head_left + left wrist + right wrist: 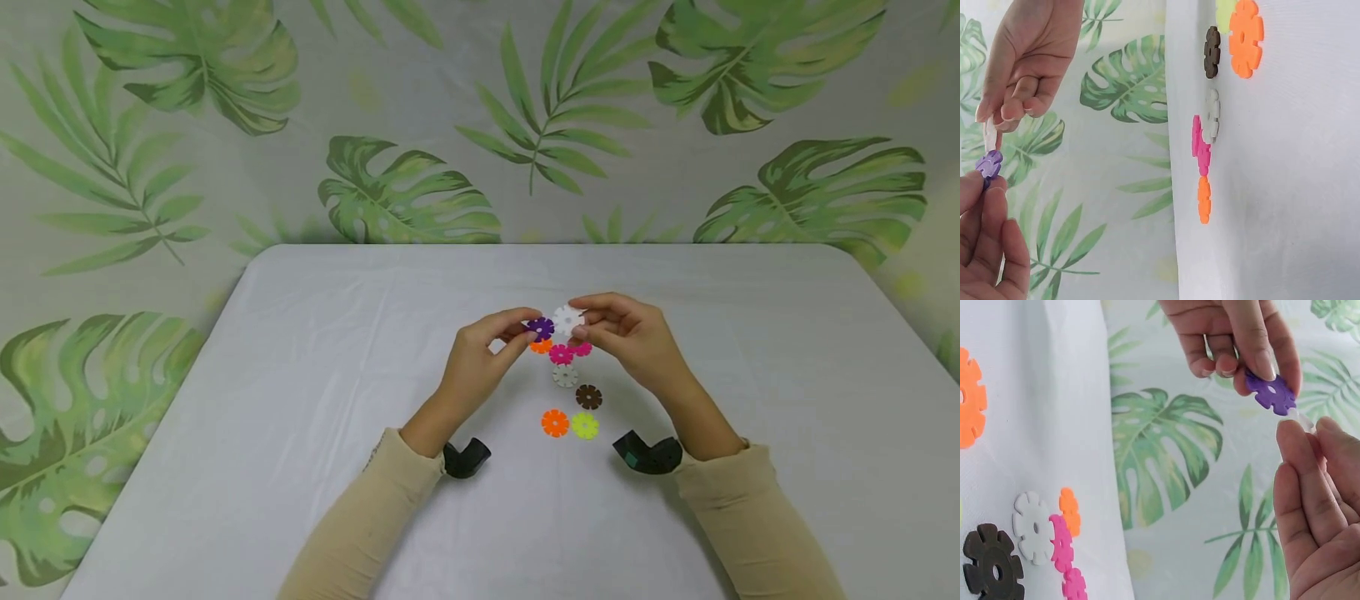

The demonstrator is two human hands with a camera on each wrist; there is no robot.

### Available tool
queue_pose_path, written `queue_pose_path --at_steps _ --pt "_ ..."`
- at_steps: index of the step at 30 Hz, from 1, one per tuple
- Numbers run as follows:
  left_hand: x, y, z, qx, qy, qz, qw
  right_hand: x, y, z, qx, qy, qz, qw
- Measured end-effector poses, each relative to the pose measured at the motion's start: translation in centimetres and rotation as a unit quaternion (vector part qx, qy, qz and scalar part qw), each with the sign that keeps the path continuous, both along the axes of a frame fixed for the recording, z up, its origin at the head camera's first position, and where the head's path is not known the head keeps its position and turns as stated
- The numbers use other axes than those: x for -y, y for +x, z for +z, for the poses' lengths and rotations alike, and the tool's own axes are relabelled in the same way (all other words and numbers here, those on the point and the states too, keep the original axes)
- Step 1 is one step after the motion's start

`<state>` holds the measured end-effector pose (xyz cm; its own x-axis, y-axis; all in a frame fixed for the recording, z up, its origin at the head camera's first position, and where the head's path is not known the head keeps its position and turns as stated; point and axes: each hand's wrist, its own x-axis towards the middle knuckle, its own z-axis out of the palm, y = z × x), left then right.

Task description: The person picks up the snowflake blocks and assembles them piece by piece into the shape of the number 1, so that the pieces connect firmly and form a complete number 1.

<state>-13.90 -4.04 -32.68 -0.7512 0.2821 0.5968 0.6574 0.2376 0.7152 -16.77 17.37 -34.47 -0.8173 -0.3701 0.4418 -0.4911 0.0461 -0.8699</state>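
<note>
My left hand (483,354) pinches a purple notched plastic disc (547,326) between thumb and fingers. In my right hand (630,337), a white notched disc (562,316) is gripped by thumb and fingertips. Both discs are held above the table, edge to edge. In the right wrist view the purple disc (1277,399) shows its flat side, and its rim meets the edge of the white disc (1302,419), mostly covered by fingers. From the left wrist, the white disc (990,136) appears edge-on, in line with the purple one (988,165).
On the white-covered table (322,358) lie several loose discs: orange (547,423), yellow (577,426), brown (581,397), light grey (557,377), two pink, one nearer (554,355), and another orange disc (541,348) partly behind my left hand. A leaf-patterned cloth (420,83) hangs behind the table.
</note>
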Motion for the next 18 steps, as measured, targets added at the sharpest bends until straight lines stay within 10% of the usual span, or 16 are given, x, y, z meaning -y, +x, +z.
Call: queue_pose_path --at_steps 9,18 --pt "-0.1 -1.7 -3.3 -0.055 0.034 -0.024 0.9977 0.3 0.1 0.1 0.012 -0.015 0.015 0.9997" --pt "-0.2 -1.9 -3.9 -0.079 0.06 -0.05 0.9938 0.3 0.4 0.3 0.013 -0.018 0.026 0.9994"
